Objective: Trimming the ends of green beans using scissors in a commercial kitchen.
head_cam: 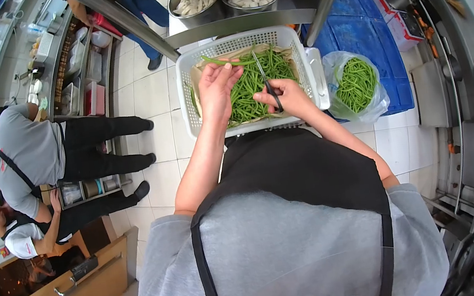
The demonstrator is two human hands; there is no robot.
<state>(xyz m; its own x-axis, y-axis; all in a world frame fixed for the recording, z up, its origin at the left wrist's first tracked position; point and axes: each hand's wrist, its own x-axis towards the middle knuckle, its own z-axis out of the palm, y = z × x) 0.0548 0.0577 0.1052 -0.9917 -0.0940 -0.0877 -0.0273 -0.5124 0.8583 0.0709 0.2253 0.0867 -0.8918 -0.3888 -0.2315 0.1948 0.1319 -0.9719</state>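
Note:
Over a white perforated plastic basket, my left hand pinches a long green bean between thumb and fingers. The bean runs roughly level toward the scissors. My right hand grips the dark handles of a pair of scissors, whose blades point away from me near the bean's right end. Whether the blades touch the bean I cannot tell. Beneath both hands, a heap of green beans lies in the basket on brown paper lining.
A clear plastic bag of green beans rests on blue containers at right. Beyond a metal frame bar stand steel pots of pale pieces. Two people stand at the left counter; another person's legs show ahead.

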